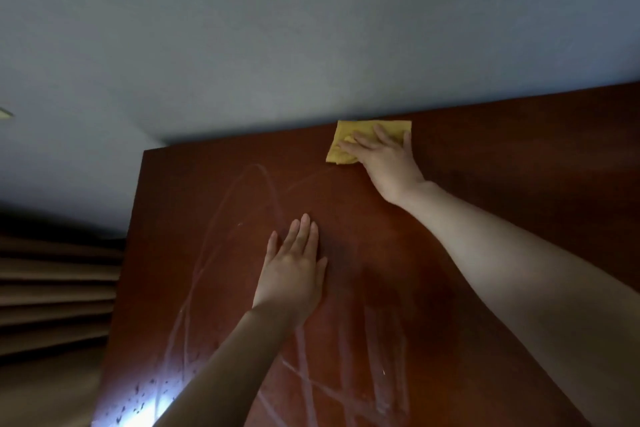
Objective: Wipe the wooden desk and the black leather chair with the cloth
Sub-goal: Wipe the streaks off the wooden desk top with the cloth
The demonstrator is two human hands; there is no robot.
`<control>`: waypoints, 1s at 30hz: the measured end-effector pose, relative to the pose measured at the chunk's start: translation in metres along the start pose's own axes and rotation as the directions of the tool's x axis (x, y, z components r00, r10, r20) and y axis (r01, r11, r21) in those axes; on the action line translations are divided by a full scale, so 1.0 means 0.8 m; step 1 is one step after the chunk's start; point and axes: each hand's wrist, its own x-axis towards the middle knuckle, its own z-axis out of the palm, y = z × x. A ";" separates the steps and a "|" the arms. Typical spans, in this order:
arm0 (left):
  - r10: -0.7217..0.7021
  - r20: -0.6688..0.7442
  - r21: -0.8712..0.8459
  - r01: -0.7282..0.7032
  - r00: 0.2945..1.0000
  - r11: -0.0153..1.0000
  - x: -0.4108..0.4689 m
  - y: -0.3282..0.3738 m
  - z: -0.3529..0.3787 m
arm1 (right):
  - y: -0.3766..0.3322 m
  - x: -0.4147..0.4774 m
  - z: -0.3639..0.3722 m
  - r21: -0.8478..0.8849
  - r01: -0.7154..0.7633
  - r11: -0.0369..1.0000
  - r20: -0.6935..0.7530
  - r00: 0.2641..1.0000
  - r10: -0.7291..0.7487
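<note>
– Hands: how do they lie, seen from the head camera?
– Right hand is flat, fingers spread, pressing the yellow cloth onto the wooden desk, close to its far edge by the wall.
– And the other?
– Left hand rests palm down on bare wood nearer the person, fingers straight and together (holding nothing). Pale wipe streaks curve across the desk beside it; a pleated curtain hangs past the desk's left edge.

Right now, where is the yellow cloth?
In the head view, the cloth lies at the far edge of the desk, by the wall, under the right hand.
</note>
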 end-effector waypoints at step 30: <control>0.376 0.153 0.094 -0.392 0.914 0.915 -0.169 -0.016 0.012 | -0.165 -0.375 0.069 0.189 -0.603 0.775 -0.027 0.786 0.618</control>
